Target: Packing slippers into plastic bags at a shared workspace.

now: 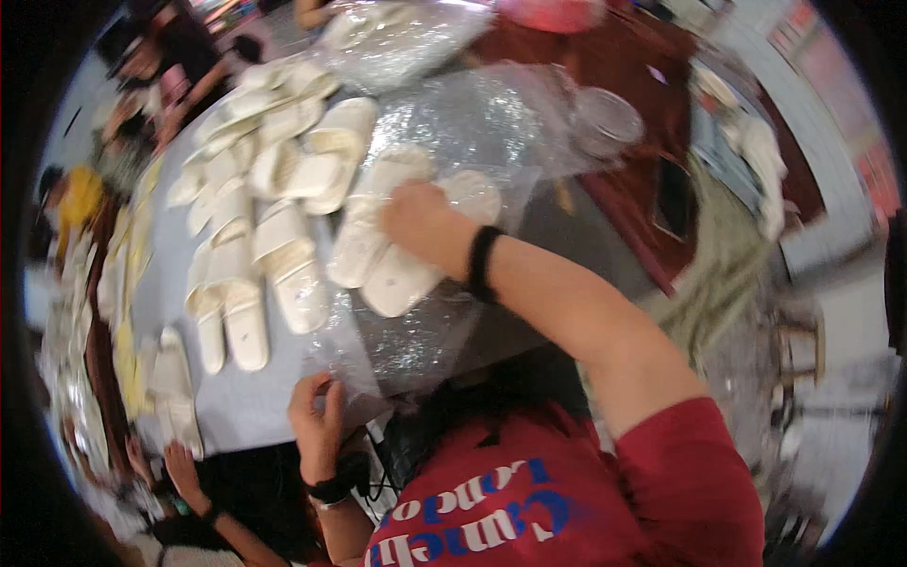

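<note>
A pair of white slippers (402,279) lies side by side on a clear plastic bag (406,345) in front of me. My right hand (416,222), a dark band round its wrist, reaches across them. It is closed over the strap part of the pair; its fingertips are hidden. At the table's near edge, my left hand (316,416) is closed with thumb and fingers bent together at the bag's lower left corner. Motion blurs the fingers a little. Several more white slippers (288,265) lie to the left of the bag.
More white slippers (274,104) are heaped at the far left of the grey table (283,402). Plastic film (406,47), a round clear container (607,123), a dark phone (673,197) and piled cloth (732,161) lie beyond and right. Another person's hand (184,472) rests at the left edge.
</note>
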Demonstrator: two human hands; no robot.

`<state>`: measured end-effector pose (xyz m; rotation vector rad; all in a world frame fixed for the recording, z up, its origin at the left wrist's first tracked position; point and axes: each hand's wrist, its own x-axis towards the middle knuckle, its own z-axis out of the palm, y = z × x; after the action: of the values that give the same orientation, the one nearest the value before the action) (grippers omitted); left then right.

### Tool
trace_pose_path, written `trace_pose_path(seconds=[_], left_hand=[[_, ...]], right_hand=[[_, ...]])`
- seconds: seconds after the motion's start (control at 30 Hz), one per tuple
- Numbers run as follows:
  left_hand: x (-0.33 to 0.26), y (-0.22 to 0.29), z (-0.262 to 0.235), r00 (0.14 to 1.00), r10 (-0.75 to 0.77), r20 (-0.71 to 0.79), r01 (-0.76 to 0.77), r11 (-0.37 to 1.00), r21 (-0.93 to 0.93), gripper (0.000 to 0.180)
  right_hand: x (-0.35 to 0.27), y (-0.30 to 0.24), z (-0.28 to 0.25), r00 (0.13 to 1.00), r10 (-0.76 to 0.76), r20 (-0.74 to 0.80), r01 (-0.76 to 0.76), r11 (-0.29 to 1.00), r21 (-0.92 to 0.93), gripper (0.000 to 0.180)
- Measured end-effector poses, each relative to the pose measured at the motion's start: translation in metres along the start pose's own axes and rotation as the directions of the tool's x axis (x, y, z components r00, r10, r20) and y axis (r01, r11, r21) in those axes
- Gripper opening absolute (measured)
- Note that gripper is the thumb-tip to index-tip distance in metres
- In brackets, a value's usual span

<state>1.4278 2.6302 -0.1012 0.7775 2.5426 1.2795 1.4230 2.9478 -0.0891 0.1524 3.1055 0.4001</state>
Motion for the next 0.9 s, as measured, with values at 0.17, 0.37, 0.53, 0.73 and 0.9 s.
trace_pose_path(seconds=[0.17,0.37,0.53,0.73,0.9], left_hand=[[0.007,-0.010,-0.003,0.995,0.096,-0.022,-0.095,0.995,0.039,0.013],[0.019,0.004,0.011,0.988,0.152,-0.022,-0.152,0.988,-0.014,0.013],[0.022,0.018,0.027,0.973,0.229,0.005,-0.228,0.972,-0.047,0.013],[0.028,0.030,0.045,0.962,0.261,0.078,-0.260,0.965,-0.025,0.013],[0.033,0.032,0.065,0.956,0.261,0.133,-0.259,0.965,-0.031,0.011]], right_hand=[[-0.014,0.025,-0.025,1.000,-0.003,-0.029,0.005,0.996,0.093,0.013],[-0.114,0.132,-0.063,0.440,0.040,-0.897,0.051,0.996,0.069,0.017],[-0.292,0.193,-0.153,0.272,0.823,-0.499,-0.633,0.543,0.551,0.025],[-0.501,0.252,-0.051,-0.217,0.687,-0.694,-0.841,0.229,0.489,0.028],[-0.570,0.238,0.074,-0.569,0.636,-0.522,-0.692,-0.026,0.722,0.033]])
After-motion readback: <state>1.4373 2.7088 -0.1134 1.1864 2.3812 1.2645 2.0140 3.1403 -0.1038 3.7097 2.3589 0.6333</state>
